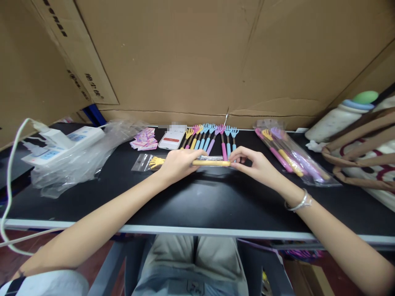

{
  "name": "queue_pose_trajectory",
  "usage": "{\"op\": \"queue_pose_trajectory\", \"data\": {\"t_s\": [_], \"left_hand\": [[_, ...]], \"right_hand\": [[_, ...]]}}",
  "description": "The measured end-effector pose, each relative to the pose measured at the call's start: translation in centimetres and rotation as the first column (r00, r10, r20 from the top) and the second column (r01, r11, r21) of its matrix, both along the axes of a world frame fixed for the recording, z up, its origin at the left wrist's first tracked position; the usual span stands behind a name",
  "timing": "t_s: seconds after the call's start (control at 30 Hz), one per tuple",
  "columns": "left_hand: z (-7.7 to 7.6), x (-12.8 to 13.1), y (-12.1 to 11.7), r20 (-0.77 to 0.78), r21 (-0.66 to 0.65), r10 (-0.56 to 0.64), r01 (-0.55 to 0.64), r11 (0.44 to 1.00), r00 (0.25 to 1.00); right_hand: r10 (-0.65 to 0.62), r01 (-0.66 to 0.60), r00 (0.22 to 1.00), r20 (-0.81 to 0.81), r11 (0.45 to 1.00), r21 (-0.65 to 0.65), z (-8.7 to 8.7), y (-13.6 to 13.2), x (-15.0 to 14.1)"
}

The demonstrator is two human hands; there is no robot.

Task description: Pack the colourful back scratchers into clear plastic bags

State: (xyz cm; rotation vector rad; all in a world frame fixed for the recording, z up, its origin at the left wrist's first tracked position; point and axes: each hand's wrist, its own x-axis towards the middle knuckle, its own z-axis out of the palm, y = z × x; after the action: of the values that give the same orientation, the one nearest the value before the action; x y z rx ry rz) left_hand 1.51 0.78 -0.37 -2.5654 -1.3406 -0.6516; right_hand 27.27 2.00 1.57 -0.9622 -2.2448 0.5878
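Note:
A yellow back scratcher (211, 163) lies crosswise in front of me inside a clear plastic bag (142, 161), its hand-shaped head pointing left. My left hand (179, 165) is closed around its middle, which hides part of the shaft. At the handle's right end, my right hand (254, 163) pinches the tip with thumb and fingers; whether it grips handle, bag or both is hard to see. Just behind, several loose back scratchers (202, 142) in yellow, pink, blue and purple lie in a row, heads toward the back.
Bagged back scratchers (286, 154) lie right, near a white bottle (336, 119) and a bag with brown handles (364, 144). Left are a power strip (82, 137), plastic bags (77, 164), small pink-purple packets (145, 139) and a phone (171, 139). Cardboard (191, 61) walls the back.

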Motion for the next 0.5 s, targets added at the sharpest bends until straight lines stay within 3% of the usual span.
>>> {"op": "queue_pose_trajectory", "data": {"t_s": [0.17, 0.3, 0.37, 0.5], "left_hand": [[-0.5, 0.0, 0.1, 0.003, 0.009, -0.027, 0.027, 1.0, 1.0], [-0.3, 0.2, -0.1, 0.047, 0.016, -0.011, 0.01, 1.0, 0.999], [0.0, 0.3, -0.2, 0.08, 0.015, 0.028, -0.03, 0.999, 0.996], [0.4, 0.5, -0.4, 0.11, -0.003, 0.085, -0.085, 0.996, 0.99]], "right_hand": [[-0.033, 0.031, 0.997, -0.065, 0.999, -0.037, -0.8, 0.3, -0.3], [-0.14, 0.13, 0.971, -0.196, 0.99, -0.062, -1.1, 0.8, -0.2], [-0.178, 0.133, 0.937, -0.299, 0.977, -0.164, -1.2, 0.9, -0.2], [-0.146, -0.059, 0.907, -0.395, 0.885, -0.461, -1.1, 0.4, -0.4]]}}
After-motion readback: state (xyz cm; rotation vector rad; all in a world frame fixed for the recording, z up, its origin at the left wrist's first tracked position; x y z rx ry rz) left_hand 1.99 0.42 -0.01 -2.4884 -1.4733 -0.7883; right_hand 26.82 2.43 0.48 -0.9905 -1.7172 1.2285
